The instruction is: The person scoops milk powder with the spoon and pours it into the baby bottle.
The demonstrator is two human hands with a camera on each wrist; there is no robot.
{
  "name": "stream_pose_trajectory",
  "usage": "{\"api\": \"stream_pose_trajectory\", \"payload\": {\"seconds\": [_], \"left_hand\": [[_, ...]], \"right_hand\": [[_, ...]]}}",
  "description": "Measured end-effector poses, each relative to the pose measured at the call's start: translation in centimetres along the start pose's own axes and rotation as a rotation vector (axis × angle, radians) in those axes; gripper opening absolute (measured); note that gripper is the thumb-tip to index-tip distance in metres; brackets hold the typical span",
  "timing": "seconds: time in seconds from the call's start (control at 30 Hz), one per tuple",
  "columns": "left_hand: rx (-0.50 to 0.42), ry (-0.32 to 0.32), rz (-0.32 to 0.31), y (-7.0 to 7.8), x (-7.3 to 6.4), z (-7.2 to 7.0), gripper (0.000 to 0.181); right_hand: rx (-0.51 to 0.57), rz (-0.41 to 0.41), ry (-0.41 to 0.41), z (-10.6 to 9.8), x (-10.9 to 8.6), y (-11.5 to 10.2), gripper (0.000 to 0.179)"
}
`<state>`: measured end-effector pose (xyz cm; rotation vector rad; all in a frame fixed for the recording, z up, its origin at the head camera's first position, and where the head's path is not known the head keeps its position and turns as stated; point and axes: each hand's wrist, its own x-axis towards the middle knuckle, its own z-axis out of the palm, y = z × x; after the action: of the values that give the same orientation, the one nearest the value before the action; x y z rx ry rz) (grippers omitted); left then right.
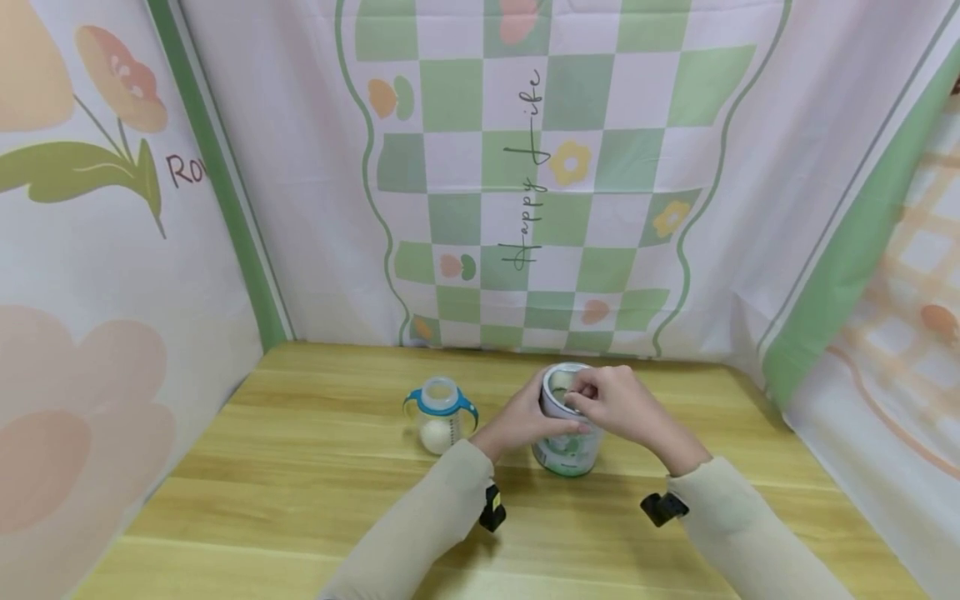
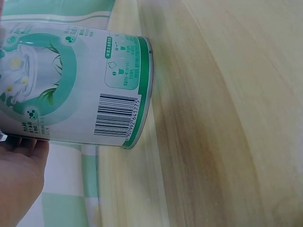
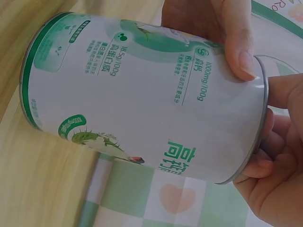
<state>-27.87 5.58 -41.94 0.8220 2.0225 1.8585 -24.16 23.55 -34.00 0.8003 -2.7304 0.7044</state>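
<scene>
A white and green milk powder can (image 1: 564, 454) stands on the table with its top uncovered. My left hand (image 1: 525, 421) grips its side near the rim, the thumb across the front; part of this hand (image 2: 21, 177) also shows in the left wrist view. Over the can's mouth my right hand (image 1: 611, 404) has its fingers bent down into the opening. In the right wrist view, the right hand's curled fingers (image 3: 279, 156) are at the rim; whether they pinch something is hidden. Left of the can is a clear baby bottle (image 1: 438, 429) with a blue two-handled collar and whitish contents.
The wooden table (image 1: 315, 500) ends at a patterned fabric backdrop (image 1: 450, 208) close behind the can and bottle. Fabric also hangs at the left and right sides. Each sleeve carries a small black wrist camera (image 1: 664, 508).
</scene>
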Motion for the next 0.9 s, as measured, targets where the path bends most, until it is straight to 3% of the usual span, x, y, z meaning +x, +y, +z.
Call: {"api": "stream_pose_trajectory", "payload": {"seconds": [0.23,0.4,0.7,0.9], "left_hand": [[0.007,-0.009,0.021,-0.2,0.1,0.0,0.077],[0.032,0.013,0.002,-0.1,0.1,0.0,0.08],[0.044,0.029,-0.011,-0.1,0.0,0.0,0.081],[0.042,0.021,0.003,-0.1,0.0,0.0,0.081]], "right_hand": [[0.086,0.143,0.048,-0.8,-0.3,0.3,0.011],[0.145,0.206,0.084,-1.3,-0.6,0.9,0.014],[0.141,0.259,0.145,-1.7,-1.6,1.8,0.025],[0.073,0.185,0.257,-1.5,-2.0,2.0,0.022]]}}
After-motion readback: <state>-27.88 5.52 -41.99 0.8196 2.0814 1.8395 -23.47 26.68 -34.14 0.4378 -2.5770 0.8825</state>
